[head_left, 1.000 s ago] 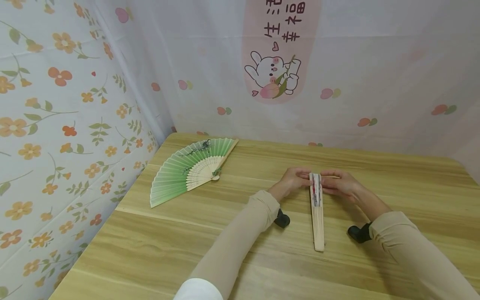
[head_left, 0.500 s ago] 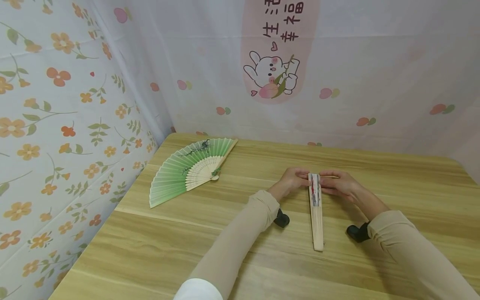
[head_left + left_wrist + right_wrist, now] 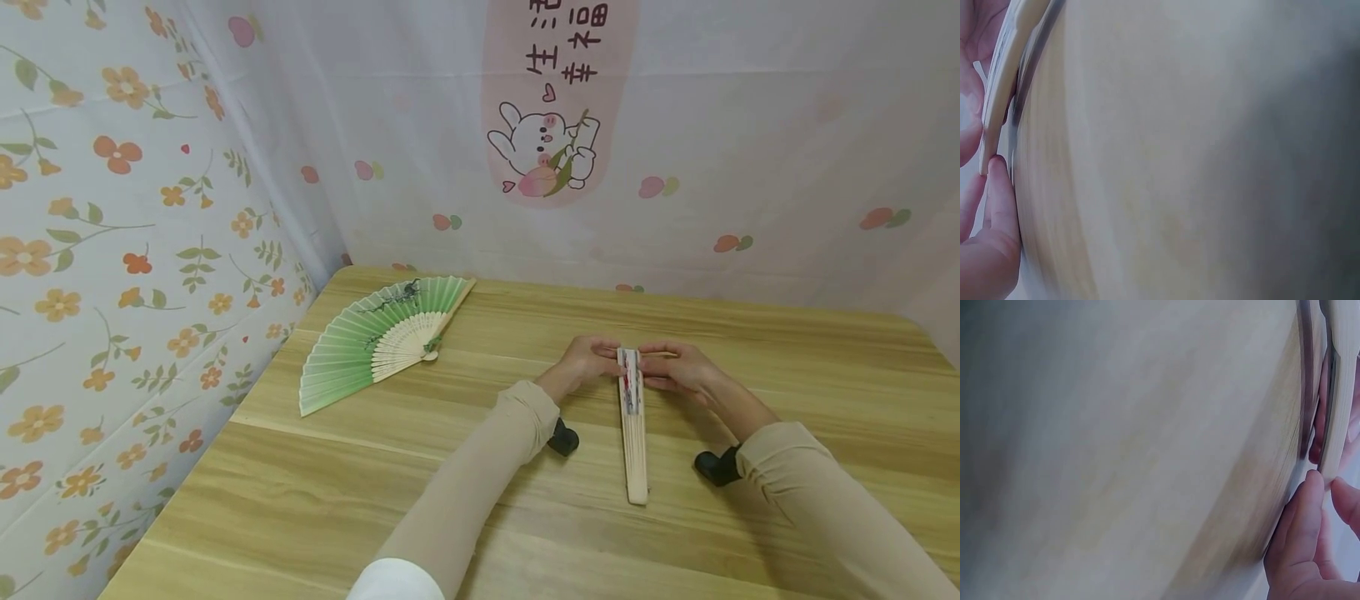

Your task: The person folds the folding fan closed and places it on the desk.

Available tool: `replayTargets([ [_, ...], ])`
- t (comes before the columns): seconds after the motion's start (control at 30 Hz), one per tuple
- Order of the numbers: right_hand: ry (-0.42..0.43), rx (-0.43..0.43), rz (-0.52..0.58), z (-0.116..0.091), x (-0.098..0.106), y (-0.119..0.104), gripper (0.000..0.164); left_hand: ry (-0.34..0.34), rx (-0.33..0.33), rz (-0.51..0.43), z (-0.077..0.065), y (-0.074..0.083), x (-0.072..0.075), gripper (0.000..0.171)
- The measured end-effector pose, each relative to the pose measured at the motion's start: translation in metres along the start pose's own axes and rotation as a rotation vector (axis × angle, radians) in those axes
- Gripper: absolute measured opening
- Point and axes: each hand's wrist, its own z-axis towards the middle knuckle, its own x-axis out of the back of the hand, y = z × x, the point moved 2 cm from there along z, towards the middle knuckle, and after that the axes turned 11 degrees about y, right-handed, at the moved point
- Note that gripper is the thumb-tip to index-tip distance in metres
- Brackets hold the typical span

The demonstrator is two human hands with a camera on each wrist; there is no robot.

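Note:
A folded hand fan (image 3: pixel 634 442) with pale wooden ribs and a printed strip of grey and red lies lengthwise between my hands. My left hand (image 3: pixel 587 360) pinches its far end from the left side. From the right side, my right hand (image 3: pixel 684 369) pinches the same end. The left wrist view shows thumb and fingertips of the left hand (image 3: pixel 991 250) at the edge of the fan (image 3: pixel 999 94). Likewise, the right wrist view has the right hand (image 3: pixel 1307 556) with its fingertips at the fan's wooden edge (image 3: pixel 1340 394).
A green folding fan (image 3: pixel 345 354) lies spread on the wooden table (image 3: pixel 300 492), to the left of the hands. Behind the table hangs a pale curtain (image 3: pixel 420 108) with a rabbit print. A flowered cloth (image 3: pixel 150 317) hangs along the left side.
Almost nothing differs. The folded fan has shifted by a hair between the fingers, and both hands keep their places at its far end.

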Motion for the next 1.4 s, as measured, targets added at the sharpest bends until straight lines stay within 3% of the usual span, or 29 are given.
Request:
replayTargets([
  [0.43, -0.002, 0.005, -0.002, -0.0008, 0.0039, 0.0008, 0.059, -0.032, 0.011, -0.034, -0.002, 0.0049, -0.0034, 0.047],
  [0.7, -0.009, 0.011, -0.022, -0.0009, 0.0039, 0.0003, 0.061, -0.003, 0.011, 0.008, -0.0023, 0.0054, -0.0028, 0.046],
  [0.9, -0.011, 0.015, -0.029, -0.0008, 0.0014, -0.0015, 0.058, -0.008, 0.019, -0.008, -0.0019, 0.0053, 0.0003, 0.047],
  [1.17, -0.008, 0.001, -0.041, -0.0034, 0.0014, -0.0032, 0.057, -0.005, -0.014, 0.037, -0.0036, 0.0058, 0.0043, 0.045],
  [1.4, -0.017, -0.001, 0.002, -0.0024, 0.0038, -0.0023, 0.057, -0.02, -0.014, 0.04, -0.006, 0.0063, 0.0051, 0.042],
])
